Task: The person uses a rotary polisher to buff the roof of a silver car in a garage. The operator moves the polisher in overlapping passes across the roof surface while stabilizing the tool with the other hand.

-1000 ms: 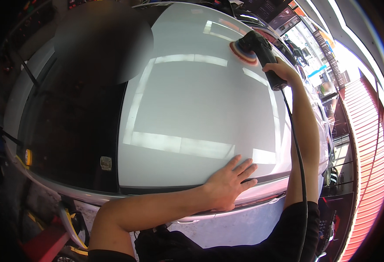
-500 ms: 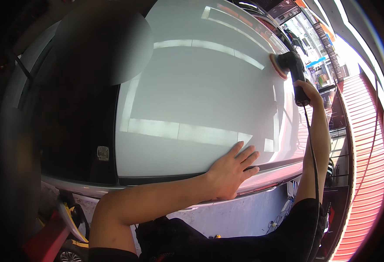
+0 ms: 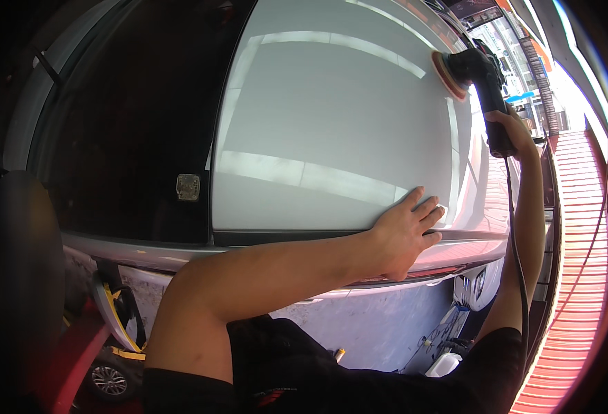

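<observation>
The right grip (image 3: 516, 132) clasps the polisher (image 3: 489, 84) at the far right of the roof (image 3: 338, 103), handle nearest, apparently for reach, while the left grip (image 3: 402, 238) rests spread on the near edge, seemingly bracing.

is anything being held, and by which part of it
The right grip holds the polisher by its body, near the cord; the left grip holds nothing.
</observation>
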